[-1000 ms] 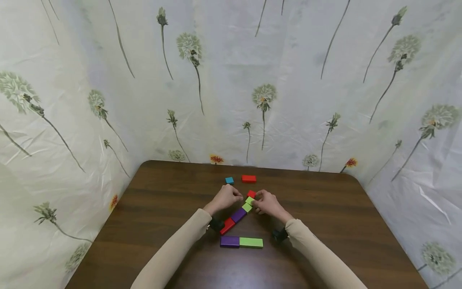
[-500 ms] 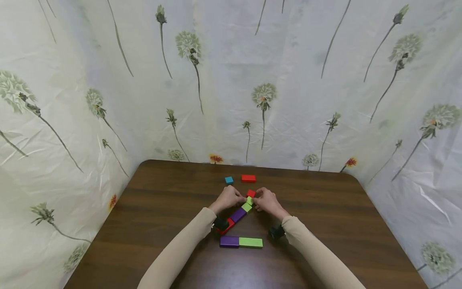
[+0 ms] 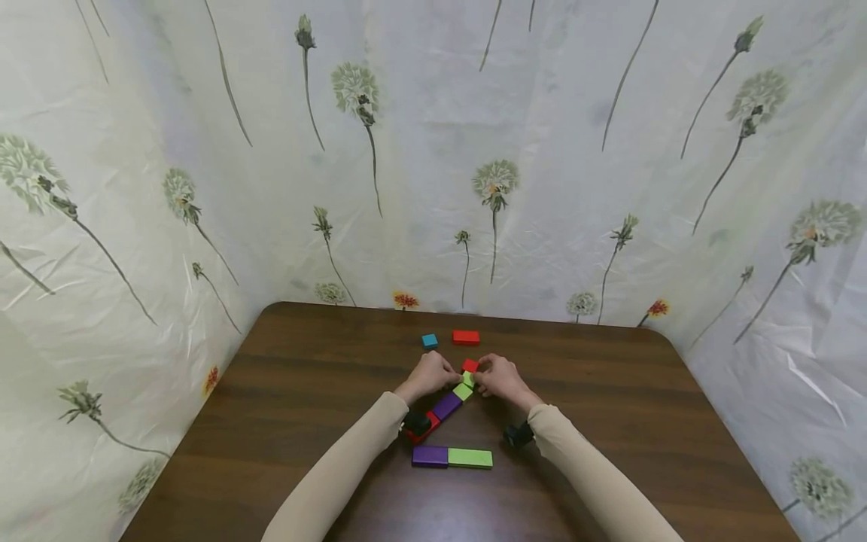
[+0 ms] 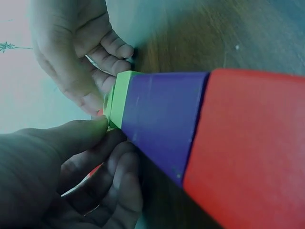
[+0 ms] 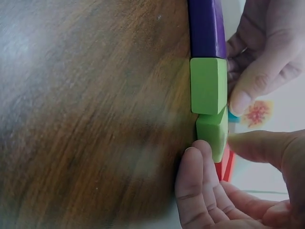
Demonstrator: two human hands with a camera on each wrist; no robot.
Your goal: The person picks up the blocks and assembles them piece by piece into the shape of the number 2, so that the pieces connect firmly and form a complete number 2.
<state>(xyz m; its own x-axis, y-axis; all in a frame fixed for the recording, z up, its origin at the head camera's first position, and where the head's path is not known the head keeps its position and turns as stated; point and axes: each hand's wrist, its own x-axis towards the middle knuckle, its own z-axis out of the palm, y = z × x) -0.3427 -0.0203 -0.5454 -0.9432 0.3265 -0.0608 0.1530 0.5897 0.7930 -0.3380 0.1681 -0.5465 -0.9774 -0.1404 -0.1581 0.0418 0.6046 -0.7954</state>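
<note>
A slanting row of blocks lies on the table: a red block (image 4: 248,138), a purple block (image 3: 447,406), two small green blocks and a red block (image 3: 470,366) at the far end. My right hand (image 3: 501,376) pinches the farther green block (image 5: 211,131) between thumb and fingers; it sits turned slightly against the nearer green block (image 5: 208,86). My left hand (image 3: 430,374) is on the row's other side, fingers curled, thumb tip right at the green blocks. I cannot tell whether it grips one. The far red block is mostly hidden in both wrist views.
Nearer me, a purple block (image 3: 430,457) and a long green block (image 3: 470,458) lie end to end. Behind the hands are a small blue block (image 3: 430,341) and a red block (image 3: 466,338). A flowered curtain (image 3: 542,188) hangs along the back of the wooden table (image 3: 305,361).
My left hand has moved right and now reaches the farther green block's side. The right hand stays at that block, which has turned slightly.
</note>
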